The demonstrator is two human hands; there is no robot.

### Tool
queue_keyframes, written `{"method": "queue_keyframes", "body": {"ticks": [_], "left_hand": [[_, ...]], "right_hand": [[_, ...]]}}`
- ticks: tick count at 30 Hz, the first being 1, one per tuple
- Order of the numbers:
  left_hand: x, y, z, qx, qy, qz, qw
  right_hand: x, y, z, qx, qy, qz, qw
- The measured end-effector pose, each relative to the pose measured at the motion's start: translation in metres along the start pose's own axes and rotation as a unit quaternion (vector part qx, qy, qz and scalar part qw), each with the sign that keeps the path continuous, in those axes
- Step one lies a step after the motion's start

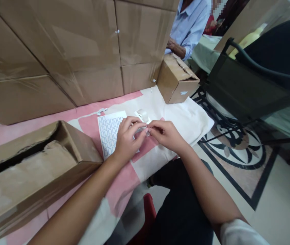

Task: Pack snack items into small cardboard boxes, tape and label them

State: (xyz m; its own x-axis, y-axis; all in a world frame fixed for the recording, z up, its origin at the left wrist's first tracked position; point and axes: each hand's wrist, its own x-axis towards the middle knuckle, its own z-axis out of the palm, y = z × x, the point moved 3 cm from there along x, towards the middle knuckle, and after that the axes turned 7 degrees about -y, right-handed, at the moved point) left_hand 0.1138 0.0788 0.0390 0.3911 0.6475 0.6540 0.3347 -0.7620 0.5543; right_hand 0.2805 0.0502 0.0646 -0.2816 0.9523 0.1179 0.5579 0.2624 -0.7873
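Both hands meet over the counter (pixel 155 160): left hand (pixel 126 137) and right hand (pixel 166 134) pinch a small clear piece (pixel 146 130) between closed fingers, just beside the sticker sheet (pixel 109 132). An open box (pixel 32 170) crowds the left; a small box (pixel 176 80) sits behind.

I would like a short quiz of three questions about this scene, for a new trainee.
1. True or false: the sticker sheet lies partly under the left hand.
2. Which thing stands at the far edge of the cloth? A) small cardboard box B) a bucket C) a lamp
3. Fill in: the fingertips of the left hand and the right hand meet over a small, pale ____.

Key: 1 true; 2 A; 3 item, too small to identify.
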Motion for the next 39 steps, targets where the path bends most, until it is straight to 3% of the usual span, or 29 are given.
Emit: {"method": "queue_keyframes", "body": {"ticks": [5,10,13,16,18,20,22,24,27,29,32,34,36,39], "left_hand": [[0.001,0.002,-0.004,0.041,0.023,0.012,0.999],[0.007,0.002,-0.016,0.028,0.086,0.002,0.996],[0.01,0.017,-0.024,0.032,0.107,0.04,0.993],[0.014,0.049,-0.032,0.048,0.071,0.105,0.991],[0.018,0.075,-0.04,0.018,0.047,0.121,0.991],[0.022,0.103,-0.053,-0.04,0.023,0.12,0.992],[0.021,0.126,-0.071,-0.1,-0.014,0.104,0.989],[0.013,0.14,-0.093,-0.143,-0.065,0.067,0.985],[-0.015,0.138,-0.133,-0.142,-0.144,-0.041,0.978],[-0.04,0.123,-0.168,-0.1,-0.159,-0.138,0.972],[-0.072,0.095,-0.228,-0.053,-0.118,-0.282,0.951],[-0.084,0.08,-0.263,-0.031,-0.106,-0.343,0.933],[-0.089,0.07,-0.287,0.006,-0.131,-0.382,0.915],[-0.088,0.058,-0.307,0.067,-0.165,-0.408,0.896]], "right_hand": [[0.01,0.002,0.005,0.007,0.049,0.018,0.999],[0.029,0.008,-0.002,0.007,0.135,0.048,0.99],[0.046,0.014,-0.017,-0.015,0.214,0.065,0.974],[0.063,0.008,-0.018,-0.021,0.271,0.036,0.962],[0.07,-0.009,-0.001,-0.011,0.231,-0.029,0.973],[0.07,-0.036,0.03,-0.029,0.146,-0.131,0.98],[0.065,-0.062,0.066,-0.063,0.071,-0.246,0.965],[0.058,-0.081,0.098,-0.092,0.033,-0.33,0.939],[0.052,-0.093,0.125,-0.126,-0.022,-0.356,0.926],[0.048,-0.097,0.128,-0.135,-0.044,-0.347,0.927],[0.044,-0.102,0.122,-0.128,-0.031,-0.337,0.932],[0.042,-0.105,0.121,-0.122,-0.028,-0.332,0.935],[0.042,-0.107,0.122,-0.112,-0.025,-0.332,0.936],[0.041,-0.107,0.126,-0.103,-0.018,-0.337,0.936]]}}
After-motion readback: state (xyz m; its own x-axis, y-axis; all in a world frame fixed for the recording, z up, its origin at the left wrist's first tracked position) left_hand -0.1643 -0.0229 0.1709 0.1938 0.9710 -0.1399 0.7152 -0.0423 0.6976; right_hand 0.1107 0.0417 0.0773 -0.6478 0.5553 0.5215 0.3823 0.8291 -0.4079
